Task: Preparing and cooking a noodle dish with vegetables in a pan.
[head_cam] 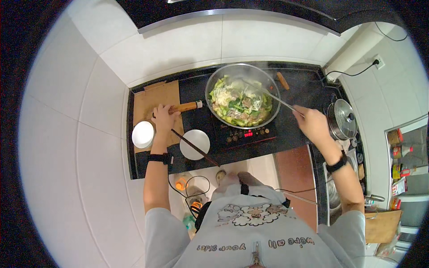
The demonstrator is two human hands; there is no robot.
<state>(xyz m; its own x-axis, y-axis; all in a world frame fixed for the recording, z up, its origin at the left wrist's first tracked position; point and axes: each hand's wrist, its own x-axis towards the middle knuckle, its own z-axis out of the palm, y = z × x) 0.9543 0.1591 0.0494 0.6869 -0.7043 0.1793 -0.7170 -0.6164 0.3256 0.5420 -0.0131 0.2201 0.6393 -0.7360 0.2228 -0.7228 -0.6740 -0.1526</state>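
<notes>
My left hand [163, 118] is wrapped around the end of the wooden handle [188, 107] of a large wok [214, 118]. My right hand [311, 124] grips a long thin metal utensil [273, 96], whose far end dips into the food and is hidden by it and by steam. In the wok lie leafy greens [236, 103], pale strands and pieces that look like meat. The wok sits on a black induction cooktop [231, 137] with a lit red display. Chopsticks [192, 146] rest across a white bowl [186, 147] in front of my left hand.
A second white bowl [143, 134] stands on brown cardboard [140, 100] by the left wall. At right are a glass-lidded pot [342, 121] and a sink [332, 197]. A range hood [234, 11] overhangs the counter. Bottles [181, 183] and a looped cable [197, 176] lie below.
</notes>
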